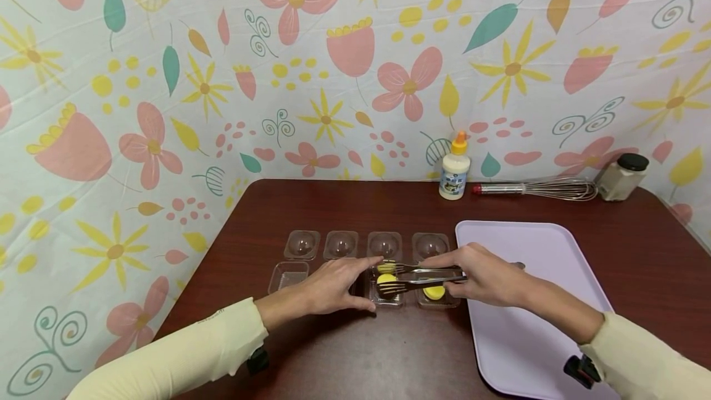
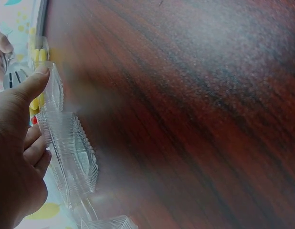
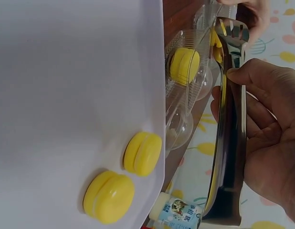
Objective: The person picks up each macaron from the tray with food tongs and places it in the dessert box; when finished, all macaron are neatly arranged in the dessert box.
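My right hand (image 1: 489, 275) holds metal serving tongs (image 3: 229, 124) with slotted, fork-like ends. The tongs' tips lie at a yellow macaron (image 1: 387, 278) in a clear plastic box; whether they squeeze it cannot be told. Another yellow macaron (image 1: 434, 292) sits in the box to its right, beneath the tongs. My left hand (image 1: 336, 289) reaches to the first box's left side, thumb and index finger extended, with the thumb (image 2: 35, 86) at the rim in the left wrist view. Two more yellow macarons (image 3: 142, 153) lie on the lilac tray (image 3: 80, 86), hidden by my right hand in the head view.
Open clear boxes with domed lids (image 1: 302, 244) stand in a row, including a box (image 1: 289, 276) at the left. Behind the tray are a glue-like squeeze bottle (image 1: 454, 171), a whisk (image 1: 539, 189) and a black-lidded jar (image 1: 623, 178). A patterned cloth (image 1: 222, 79) hangs behind the table.
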